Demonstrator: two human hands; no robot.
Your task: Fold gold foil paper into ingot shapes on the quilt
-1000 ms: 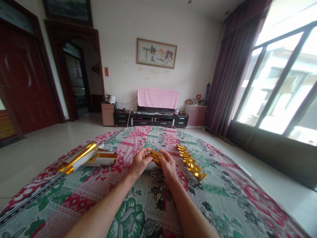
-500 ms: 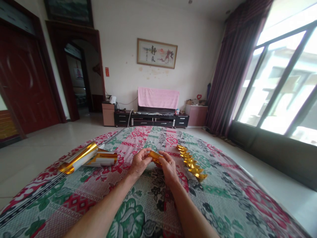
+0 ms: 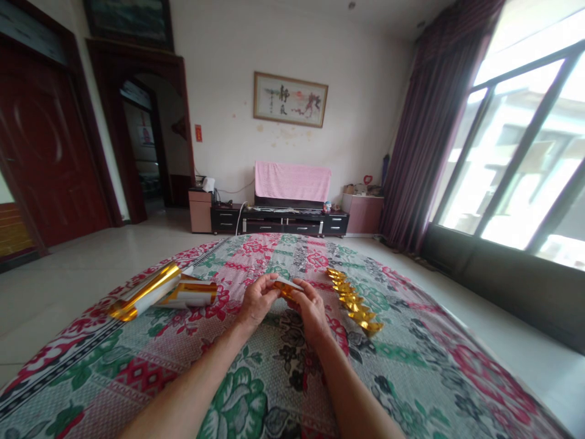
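Note:
Between my two hands is a small folded piece of gold foil paper [image 3: 287, 289], its white side showing along the upper edge. My left hand [image 3: 259, 297] pinches its left end with thumb and fingers. The right end is gripped by my right hand [image 3: 311, 305], whose fingers partly cover it. Just right of my right hand, a slanting row of several folded gold paper ingots [image 3: 351, 300] rests on the cloth. Off to the left lie curled sheets of gold foil paper [image 3: 148, 292], gold on one face and white on the other.
A floral tablecloth [image 3: 237, 390] in red, green and grey covers the round-edged table. Beyond it stand a low black TV cabinet [image 3: 283, 227] and a television under a pink cloth [image 3: 292, 180]. Purple curtains [image 3: 406, 134] and a large window are at the right.
The folded gold paper has turned or opened slightly between my fingers, so its white side now shows along the top. Both hands stay nearly in place.

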